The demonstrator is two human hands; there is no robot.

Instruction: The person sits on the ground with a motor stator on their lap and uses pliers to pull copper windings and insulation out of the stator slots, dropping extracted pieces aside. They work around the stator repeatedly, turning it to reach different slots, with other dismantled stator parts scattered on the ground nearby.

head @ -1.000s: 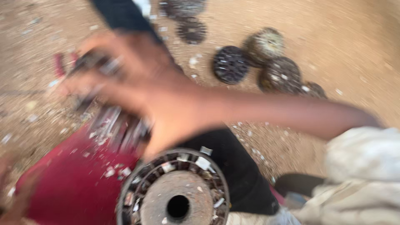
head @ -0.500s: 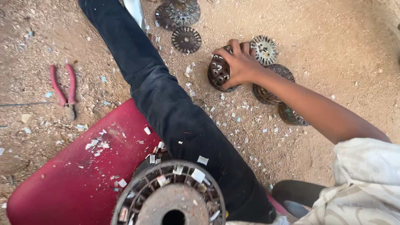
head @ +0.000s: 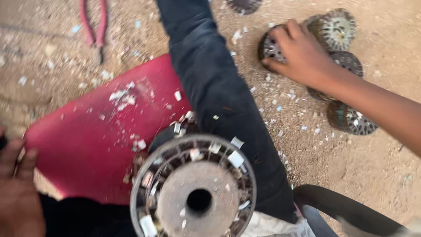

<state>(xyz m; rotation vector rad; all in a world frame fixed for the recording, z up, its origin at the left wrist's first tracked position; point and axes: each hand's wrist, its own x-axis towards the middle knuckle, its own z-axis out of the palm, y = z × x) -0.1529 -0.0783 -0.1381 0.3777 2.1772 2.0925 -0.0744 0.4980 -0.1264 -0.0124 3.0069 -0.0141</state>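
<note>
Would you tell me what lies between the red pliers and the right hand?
In the head view, a dark-trousered leg crosses between the pliers and the right hand.

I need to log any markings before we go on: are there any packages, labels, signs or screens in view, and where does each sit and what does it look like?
None in view: no package, label, sign or screen.
Only small white scraps, blank as far as the blur shows, scattered over the red pad and the dirt ground.
</note>
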